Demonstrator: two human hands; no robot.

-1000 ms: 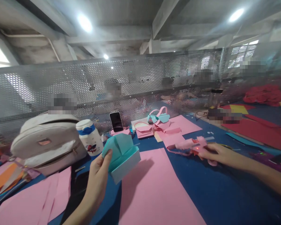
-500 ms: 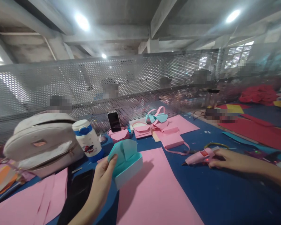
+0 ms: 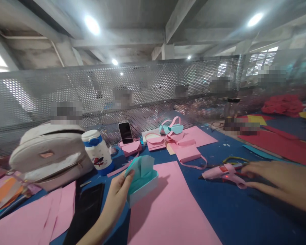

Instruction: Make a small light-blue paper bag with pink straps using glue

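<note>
My left hand point(image 3: 118, 191) pinches a folded teal paper bag point(image 3: 142, 178) by its flap and holds it just above a large pink sheet point(image 3: 172, 207). My right hand point(image 3: 283, 182) hovers low over the blue table with its fingers stretched out. It holds nothing. Its fingertips are just right of a pink glue gun point(image 3: 223, 172), which lies on the table with a small red light on.
A grey backpack point(image 3: 49, 153), a white bottle with a blue band point(image 3: 98, 151) and a black phone point(image 3: 88, 207) lie to the left. Another phone point(image 3: 125, 132) and several pink paper bags point(image 3: 168, 139) stand by the perforated metal screen point(image 3: 142, 88). Red sheets point(image 3: 280, 141) lie at the right.
My right hand set the pink glue gun down on the table and let go, drawing back to the right. The teal bag in my left hand turned slightly and dropped lower.
</note>
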